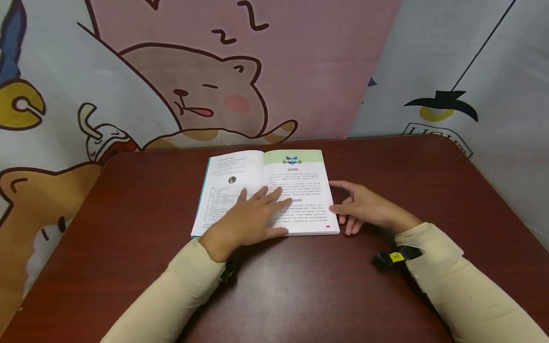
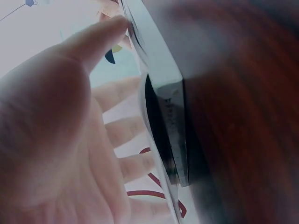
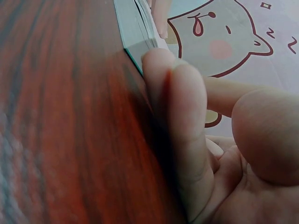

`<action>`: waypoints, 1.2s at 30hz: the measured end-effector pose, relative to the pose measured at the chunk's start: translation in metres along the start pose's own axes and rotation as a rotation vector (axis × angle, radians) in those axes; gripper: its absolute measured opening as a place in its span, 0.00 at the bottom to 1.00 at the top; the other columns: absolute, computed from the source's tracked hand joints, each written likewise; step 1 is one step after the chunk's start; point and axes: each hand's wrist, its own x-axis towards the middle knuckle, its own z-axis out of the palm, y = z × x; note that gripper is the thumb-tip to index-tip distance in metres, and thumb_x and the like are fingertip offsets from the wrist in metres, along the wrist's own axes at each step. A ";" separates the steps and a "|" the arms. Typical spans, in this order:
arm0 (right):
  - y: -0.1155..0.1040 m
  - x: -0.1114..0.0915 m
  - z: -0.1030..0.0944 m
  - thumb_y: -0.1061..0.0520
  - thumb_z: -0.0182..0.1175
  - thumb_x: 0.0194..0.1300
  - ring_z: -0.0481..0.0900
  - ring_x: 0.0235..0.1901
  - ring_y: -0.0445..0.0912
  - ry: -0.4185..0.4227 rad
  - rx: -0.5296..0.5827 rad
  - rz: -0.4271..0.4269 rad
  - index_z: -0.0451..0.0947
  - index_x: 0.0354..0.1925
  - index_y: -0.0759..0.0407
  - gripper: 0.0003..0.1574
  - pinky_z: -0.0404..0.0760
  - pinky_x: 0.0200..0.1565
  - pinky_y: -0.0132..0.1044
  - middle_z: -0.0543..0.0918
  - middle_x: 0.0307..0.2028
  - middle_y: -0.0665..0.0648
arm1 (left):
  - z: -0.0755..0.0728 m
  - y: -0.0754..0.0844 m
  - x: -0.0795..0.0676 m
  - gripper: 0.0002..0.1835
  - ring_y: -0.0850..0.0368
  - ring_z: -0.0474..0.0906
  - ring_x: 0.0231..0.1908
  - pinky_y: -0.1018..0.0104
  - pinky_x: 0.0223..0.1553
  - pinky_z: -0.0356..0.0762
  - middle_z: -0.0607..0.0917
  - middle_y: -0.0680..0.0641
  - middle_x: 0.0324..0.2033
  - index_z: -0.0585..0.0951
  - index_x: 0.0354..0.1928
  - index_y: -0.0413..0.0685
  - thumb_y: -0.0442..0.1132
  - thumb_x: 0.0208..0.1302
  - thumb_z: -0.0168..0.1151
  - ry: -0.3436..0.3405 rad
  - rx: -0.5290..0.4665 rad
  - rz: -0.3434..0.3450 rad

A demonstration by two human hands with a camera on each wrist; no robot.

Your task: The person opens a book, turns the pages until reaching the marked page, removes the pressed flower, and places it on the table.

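An open book (image 1: 296, 183) with printed pages lies on the table, its right page topped by a green band. My left hand (image 1: 249, 216) rests across the lower middle of the book, fingers spread over both pages. In the left wrist view, the left hand's palm (image 2: 46, 154) is over the lifted lower edge of the pages. My right hand (image 1: 364, 207) is at the book's right edge, thumb tip touching the page's side and index finger stretched out. The right wrist view has the right hand's bent fingers (image 3: 184, 121) beside the book's corner (image 3: 135, 32).
The brown wooden table (image 1: 300, 290) extends around the book on all sides. Behind it hangs a backdrop (image 1: 317, 62) with cartoon animals. A black wrist strap device (image 1: 392, 258) sits below the right wrist.
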 end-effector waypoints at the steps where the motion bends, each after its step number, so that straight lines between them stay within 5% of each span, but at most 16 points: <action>1: 0.000 0.000 0.000 0.53 0.65 0.67 0.85 0.18 0.55 0.000 0.001 0.000 0.44 0.79 0.50 0.54 0.85 0.24 0.50 0.80 0.24 0.62 | 0.000 0.000 0.000 0.39 0.42 0.56 0.76 0.27 0.69 0.51 0.61 0.50 0.77 0.64 0.75 0.67 0.66 0.65 0.59 0.007 0.001 0.010; 9: -0.001 0.001 0.001 0.54 0.64 0.68 0.85 0.18 0.55 -0.003 0.000 0.000 0.43 0.79 0.51 0.54 0.85 0.24 0.50 0.81 0.24 0.61 | 0.001 -0.001 0.000 0.37 0.41 0.60 0.75 0.27 0.68 0.54 0.66 0.49 0.75 0.70 0.72 0.66 0.65 0.62 0.64 0.050 -0.010 0.076; 36: -0.005 -0.001 0.001 0.54 0.52 0.76 0.85 0.18 0.53 0.010 0.028 0.062 0.44 0.80 0.47 0.43 0.85 0.24 0.47 0.81 0.24 0.61 | -0.001 -0.001 0.000 0.33 0.43 0.54 0.77 0.28 0.70 0.49 0.60 0.52 0.77 0.65 0.74 0.70 0.62 0.69 0.56 -0.020 -0.016 0.058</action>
